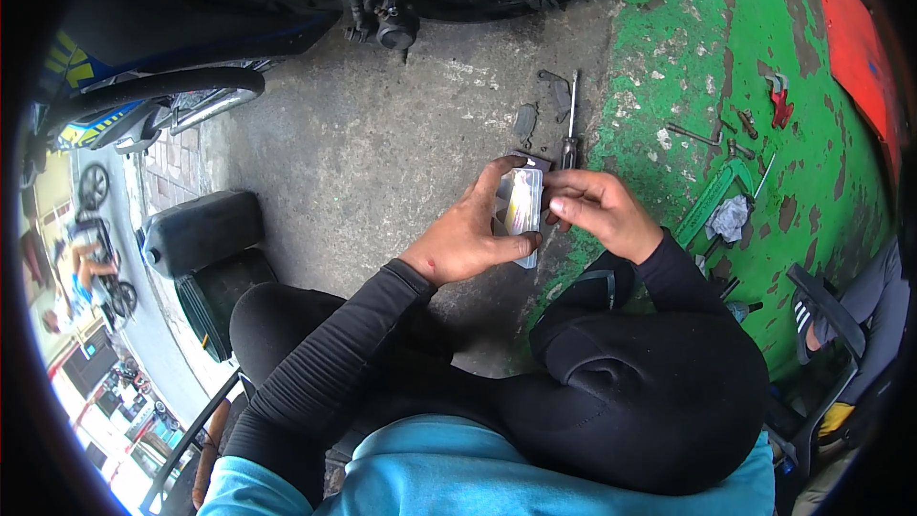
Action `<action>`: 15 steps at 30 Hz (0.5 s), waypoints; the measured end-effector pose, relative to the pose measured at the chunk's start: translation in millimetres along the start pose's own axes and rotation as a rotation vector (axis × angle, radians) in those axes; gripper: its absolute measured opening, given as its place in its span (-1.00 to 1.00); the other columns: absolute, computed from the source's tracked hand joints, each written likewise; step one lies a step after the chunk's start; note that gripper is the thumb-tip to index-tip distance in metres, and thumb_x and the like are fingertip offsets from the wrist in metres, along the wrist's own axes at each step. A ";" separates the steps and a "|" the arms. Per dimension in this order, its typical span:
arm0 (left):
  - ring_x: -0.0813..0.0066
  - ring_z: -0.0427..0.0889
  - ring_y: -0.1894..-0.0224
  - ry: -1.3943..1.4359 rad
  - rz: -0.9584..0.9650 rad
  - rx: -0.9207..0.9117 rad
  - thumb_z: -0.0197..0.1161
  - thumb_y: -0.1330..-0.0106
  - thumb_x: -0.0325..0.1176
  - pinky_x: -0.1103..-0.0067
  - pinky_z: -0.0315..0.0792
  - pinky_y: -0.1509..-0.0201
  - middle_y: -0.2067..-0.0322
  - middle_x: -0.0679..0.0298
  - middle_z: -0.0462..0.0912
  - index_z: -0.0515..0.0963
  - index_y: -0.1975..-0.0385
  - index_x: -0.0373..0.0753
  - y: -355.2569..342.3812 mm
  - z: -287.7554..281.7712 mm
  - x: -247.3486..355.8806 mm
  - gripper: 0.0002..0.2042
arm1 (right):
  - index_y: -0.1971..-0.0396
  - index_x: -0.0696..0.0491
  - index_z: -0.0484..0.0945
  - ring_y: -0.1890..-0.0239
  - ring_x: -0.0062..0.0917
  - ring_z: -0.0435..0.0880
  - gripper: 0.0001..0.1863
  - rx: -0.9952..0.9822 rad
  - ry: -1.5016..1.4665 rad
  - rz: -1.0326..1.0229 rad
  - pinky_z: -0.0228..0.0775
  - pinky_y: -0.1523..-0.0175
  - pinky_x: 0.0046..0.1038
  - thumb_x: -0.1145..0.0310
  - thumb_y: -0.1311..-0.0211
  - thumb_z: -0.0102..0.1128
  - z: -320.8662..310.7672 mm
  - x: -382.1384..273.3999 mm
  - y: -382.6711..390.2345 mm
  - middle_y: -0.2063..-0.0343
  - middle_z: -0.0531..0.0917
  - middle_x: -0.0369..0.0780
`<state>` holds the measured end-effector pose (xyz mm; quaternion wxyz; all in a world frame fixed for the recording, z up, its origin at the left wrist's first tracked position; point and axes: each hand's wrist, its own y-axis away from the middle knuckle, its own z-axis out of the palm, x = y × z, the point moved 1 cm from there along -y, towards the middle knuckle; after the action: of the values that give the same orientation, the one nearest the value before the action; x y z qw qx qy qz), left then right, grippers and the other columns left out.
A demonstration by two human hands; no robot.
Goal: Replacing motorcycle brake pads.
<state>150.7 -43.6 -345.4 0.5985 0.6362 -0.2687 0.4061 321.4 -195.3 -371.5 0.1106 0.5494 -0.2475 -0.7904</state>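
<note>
Over the worn concrete floor, my left hand (466, 237) grips a small clear plastic package (524, 203) with a printed insert, thumb along its near edge and fingers at the far side. My right hand (611, 214) is at the package's right side, fingers curled together with the thumb pressed to them; what they pinch, if anything, is hidden. Just beyond the package lies a screwdriver (570, 151) with a dark handle. Beside it are a worn brake pad (525, 121) and an L-shaped hex key (554, 75).
A motorcycle wheel (521, 8) stands ahead. Black containers (212, 227) sit at the left by the street. On the green-painted floor (669, 67) lie a red-handled tool (781, 103), several other tools and a crumpled rag (730, 220). Another person's leg (874, 311) shows at the right.
</note>
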 end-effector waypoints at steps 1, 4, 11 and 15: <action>-0.04 0.47 -0.26 0.073 -0.017 0.006 0.44 -0.11 -0.27 0.30 0.39 -0.30 -0.16 -0.19 0.44 0.03 -0.41 -0.26 -0.5 1.6 3.3 -0.10 | -0.13 0.24 0.53 0.12 -0.64 0.65 -0.57 -0.018 0.025 0.028 0.52 0.00 -0.53 0.36 -0.33 0.25 2.7 -7.6 4.9 0.20 0.71 -0.21; 0.05 0.50 -0.22 0.075 0.025 0.044 0.47 -0.08 -0.32 0.32 0.44 -0.24 -0.12 -0.13 0.47 0.08 -0.39 -0.25 -4.9 9.1 1.6 -0.12 | -0.13 0.24 0.54 0.14 -0.64 0.66 -0.58 -0.039 0.072 -0.016 0.52 0.01 -0.52 0.40 -0.32 0.24 3.2 -12.1 11.5 0.20 0.71 -0.20; 0.03 0.52 -0.19 0.003 0.081 0.066 0.50 -0.05 -0.28 0.30 0.43 -0.24 -0.10 -0.13 0.49 0.13 -0.37 -0.23 -9.2 14.4 0.4 -0.12 | -0.13 0.24 0.53 0.17 -0.65 0.66 -0.57 -0.019 0.040 0.002 0.53 0.04 -0.53 0.49 -0.27 0.22 2.1 -13.5 14.7 0.21 0.71 -0.21; -0.06 0.53 -0.19 -0.117 0.073 0.140 0.53 -0.01 -0.24 0.29 0.44 -0.24 -0.12 -0.17 0.47 0.15 -0.37 -0.22 -7.9 16.1 -1.2 -0.10 | -0.12 0.23 0.54 0.17 -0.65 0.66 -0.58 -0.006 0.036 -0.031 0.53 0.05 -0.53 0.50 -0.26 0.22 2.2 -9.3 13.3 0.22 0.71 -0.22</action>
<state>159.7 -58.4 -349.9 0.5209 0.6888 -0.2970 0.4074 321.5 -201.9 -356.5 0.1045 0.5668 -0.2349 -0.7827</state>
